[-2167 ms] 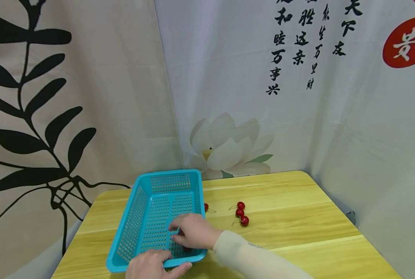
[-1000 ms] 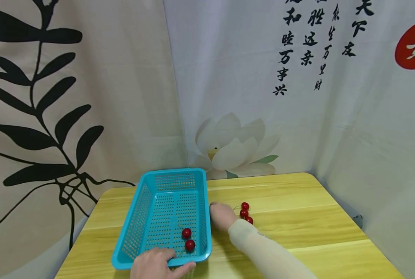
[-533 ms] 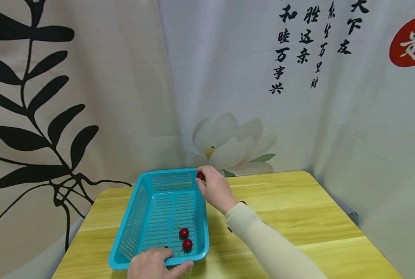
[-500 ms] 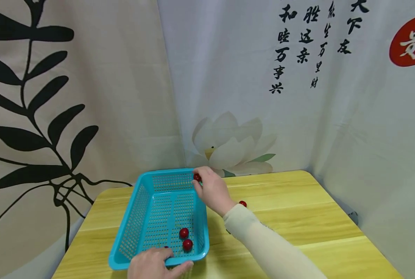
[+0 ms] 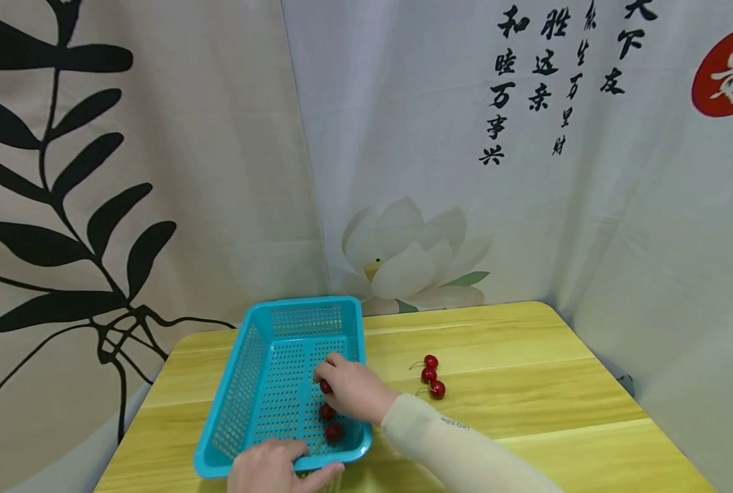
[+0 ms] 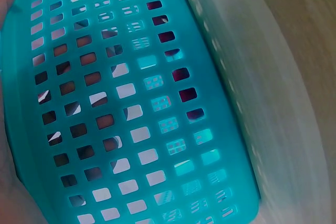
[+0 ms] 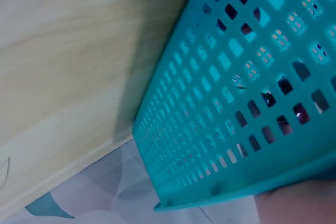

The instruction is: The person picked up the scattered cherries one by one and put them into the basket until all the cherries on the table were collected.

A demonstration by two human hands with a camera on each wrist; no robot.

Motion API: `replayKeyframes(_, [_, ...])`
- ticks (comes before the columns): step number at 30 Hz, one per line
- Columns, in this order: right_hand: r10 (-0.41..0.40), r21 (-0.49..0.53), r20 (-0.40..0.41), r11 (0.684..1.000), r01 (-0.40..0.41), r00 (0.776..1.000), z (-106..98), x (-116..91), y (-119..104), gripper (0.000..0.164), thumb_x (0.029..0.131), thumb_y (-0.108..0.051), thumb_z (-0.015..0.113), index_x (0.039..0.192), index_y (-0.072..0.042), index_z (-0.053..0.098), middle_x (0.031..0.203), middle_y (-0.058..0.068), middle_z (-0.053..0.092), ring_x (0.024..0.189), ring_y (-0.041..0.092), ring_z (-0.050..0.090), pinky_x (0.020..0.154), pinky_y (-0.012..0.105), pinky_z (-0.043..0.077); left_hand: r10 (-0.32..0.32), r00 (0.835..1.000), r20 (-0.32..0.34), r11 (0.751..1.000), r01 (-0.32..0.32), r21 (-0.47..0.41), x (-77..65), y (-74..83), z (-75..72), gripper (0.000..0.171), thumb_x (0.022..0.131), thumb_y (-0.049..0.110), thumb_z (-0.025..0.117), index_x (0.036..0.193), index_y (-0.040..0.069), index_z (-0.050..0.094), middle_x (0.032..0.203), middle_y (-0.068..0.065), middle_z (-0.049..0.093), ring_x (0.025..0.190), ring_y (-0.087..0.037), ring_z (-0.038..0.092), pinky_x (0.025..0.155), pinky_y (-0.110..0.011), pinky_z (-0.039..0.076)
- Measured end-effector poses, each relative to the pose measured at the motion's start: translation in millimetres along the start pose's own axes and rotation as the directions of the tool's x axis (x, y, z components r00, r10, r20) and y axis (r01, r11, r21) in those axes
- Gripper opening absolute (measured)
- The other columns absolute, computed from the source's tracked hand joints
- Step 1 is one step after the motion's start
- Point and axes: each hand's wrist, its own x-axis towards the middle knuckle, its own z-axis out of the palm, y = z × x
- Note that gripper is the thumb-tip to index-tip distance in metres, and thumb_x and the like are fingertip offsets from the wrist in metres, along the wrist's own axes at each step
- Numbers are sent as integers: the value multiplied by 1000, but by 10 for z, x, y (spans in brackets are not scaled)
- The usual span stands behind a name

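A blue plastic basket (image 5: 359,335) with perforated walls stands on the table in the head view. My right hand (image 5: 355,390) reaches over its right wall and pinches a dark red cherry (image 5: 326,387) above the basket floor. Just below it, two more cherries lie inside, an upper cherry (image 5: 327,411) and a lower cherry (image 5: 334,432). My left hand (image 5: 274,467) grips the near rim, thumb outside. In the left wrist view, red shows through holes of the basket wall (image 6: 220,129). The right wrist view looks at the basket's outer side (image 7: 210,156), with part of my right hand at the bottom.
Three cherries (image 5: 429,375) with stems lie in a row on the wooden table (image 5: 527,383), right of the basket. Behind the table hangs a pale printed curtain (image 5: 403,137) with a plant, a lotus and writing.
My right hand set down cherries in the basket, went out to the table beside it, rose with another cherry past the far right corner, and came down inside. The left hand stayed on the rim.
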Motion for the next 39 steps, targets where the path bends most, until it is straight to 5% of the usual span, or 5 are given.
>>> replayKeyframes(15, [64, -201, 207, 979, -22, 976, 8, 33, -70, 26, 81, -28, 79, 106, -28, 71, 93, -10, 62, 69, 6, 56, 60, 25, 52, -16, 1000, 12, 1000, 16, 4, 6, 24, -25, 68, 67, 92, 50, 46, 33, 25, 44, 14, 17, 36, -6, 19, 36, -27, 12])
replayKeyframes(31, [72, -235, 206, 972, -22, 976, 44, 32, -66, 25, 80, -38, 80, 103, -30, 72, 91, -11, 65, 77, 5, 59, 64, 28, 52, 1, 1000, -19, 1000, -1, -3, 9, 20, -11, 67, 67, 92, 52, 46, 34, 25, 45, 15, 17, 36, -6, 19, 36, -27, 12])
replayKeyframes(39, [82, -231, 214, 972, -31, 973, 32, 36, -78, 18, 83, -37, 78, 96, -27, 71, 84, -10, 63, 69, 5, 56, 60, 26, 50, -1, 1000, -24, 1000, 1, -1, 3, 24, -3, 68, 67, 92, 51, 46, 33, 24, 45, 15, 14, 36, -6, 16, 36, -27, 10])
